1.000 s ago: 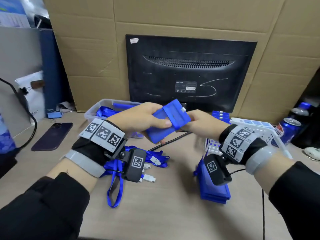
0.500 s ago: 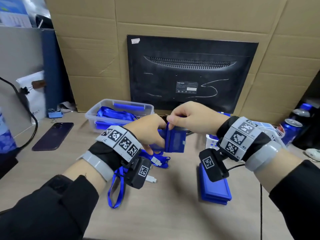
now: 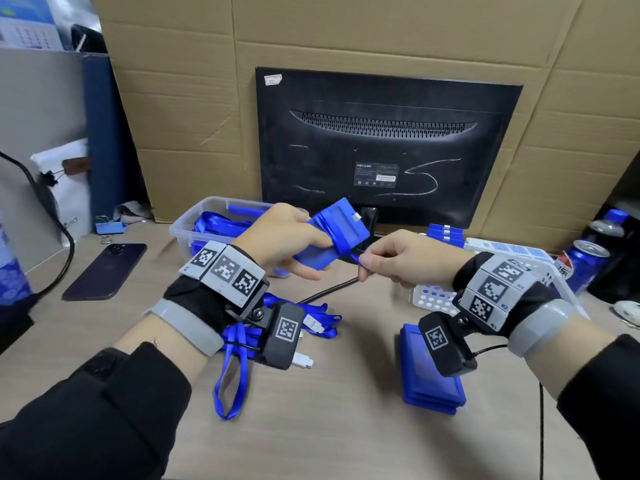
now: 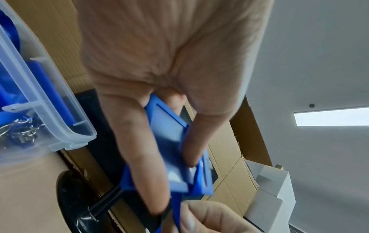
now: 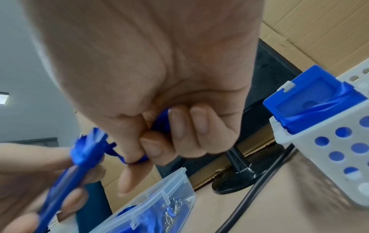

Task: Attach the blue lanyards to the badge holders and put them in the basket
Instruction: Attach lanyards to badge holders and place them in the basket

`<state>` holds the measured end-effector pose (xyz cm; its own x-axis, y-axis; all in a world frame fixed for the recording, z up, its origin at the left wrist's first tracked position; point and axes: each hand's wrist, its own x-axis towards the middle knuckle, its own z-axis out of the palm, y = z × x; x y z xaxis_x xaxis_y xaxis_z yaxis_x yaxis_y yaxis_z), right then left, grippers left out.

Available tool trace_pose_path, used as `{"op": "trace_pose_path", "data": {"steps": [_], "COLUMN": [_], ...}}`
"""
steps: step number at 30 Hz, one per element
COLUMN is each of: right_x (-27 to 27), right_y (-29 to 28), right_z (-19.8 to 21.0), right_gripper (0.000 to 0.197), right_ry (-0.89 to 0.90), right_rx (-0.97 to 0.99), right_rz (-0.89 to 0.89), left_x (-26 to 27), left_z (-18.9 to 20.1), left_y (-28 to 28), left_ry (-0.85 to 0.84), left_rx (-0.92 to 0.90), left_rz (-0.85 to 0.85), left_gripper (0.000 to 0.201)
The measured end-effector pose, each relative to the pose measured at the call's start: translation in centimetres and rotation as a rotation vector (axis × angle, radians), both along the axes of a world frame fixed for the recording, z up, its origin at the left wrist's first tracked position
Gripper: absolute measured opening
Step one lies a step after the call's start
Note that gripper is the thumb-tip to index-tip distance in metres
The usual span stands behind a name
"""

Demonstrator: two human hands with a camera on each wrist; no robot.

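Note:
My left hand (image 3: 294, 237) grips a blue badge holder (image 3: 341, 230) above the table, with a blue lanyard wound around its middle. The wrist view shows the same badge holder (image 4: 169, 141) pinched between thumb and fingers. My right hand (image 3: 391, 258) pinches the lanyard's free end (image 3: 355, 259) just right of the holder; that strap (image 5: 161, 126) runs through its curled fingers. The white perforated basket (image 3: 433, 299) stands at the right behind my right wrist, with a wrapped holder (image 5: 311, 100) in it. Loose lanyards (image 3: 311, 317) lie under my left wrist. A stack of holders (image 3: 429, 379) lies front right.
A clear plastic bin (image 3: 194, 220) of lanyards sits back left. A black monitor (image 3: 384, 147) stands against cardboard, its cable (image 3: 329, 289) crossing the table. A phone (image 3: 104, 271) lies at left, a blue can (image 3: 581, 268) at right.
The holder has tipped from upright to slanted and risen a little. My right hand dropped from the holder's top to its lower right, pulling the lanyard end outward.

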<state>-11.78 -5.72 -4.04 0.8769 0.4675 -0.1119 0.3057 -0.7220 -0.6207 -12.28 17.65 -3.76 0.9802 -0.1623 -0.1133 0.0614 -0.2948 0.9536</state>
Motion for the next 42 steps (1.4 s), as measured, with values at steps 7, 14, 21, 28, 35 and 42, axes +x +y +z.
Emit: {"op": "trace_pose_path", "data": {"steps": [7, 14, 21, 28, 35, 42], "right_x": [0.2, 0.1, 0.1, 0.1, 0.1, -0.2], "right_y": [0.4, 1.2, 1.2, 1.2, 0.8, 0.4], "right_z": [1.6, 1.5, 1.7, 1.4, 1.4, 1.5], "right_gripper": [0.011, 0.015, 0.026, 0.01, 0.011, 0.037], "right_ry": [-0.241, -0.507, -0.594, -0.56, -0.428, -0.388], "right_rx": [0.038, 0.077, 0.041, 0.094, 0.093, 0.207], "right_rz": [0.032, 0.005, -0.076, -0.103, -0.047, -0.157], "left_x": [0.2, -0.3, -0.2, -0.4, -0.8, -1.0], "left_z": [-0.2, 0.0, -0.1, 0.2, 0.9, 1.5], "left_y": [0.1, -0.1, -0.3, -0.5, -1.3, -1.8], "left_ry": [0.002, 0.026, 0.003, -0.022, -0.055, -0.097], "left_rx": [0.28, 0.345, 0.338, 0.293, 0.224, 0.291], "left_rz": [0.012, -0.13, -0.159, -0.172, -0.16, -0.216], "left_gripper": [0.011, 0.02, 0.038, 0.047, 0.037, 0.033]}}
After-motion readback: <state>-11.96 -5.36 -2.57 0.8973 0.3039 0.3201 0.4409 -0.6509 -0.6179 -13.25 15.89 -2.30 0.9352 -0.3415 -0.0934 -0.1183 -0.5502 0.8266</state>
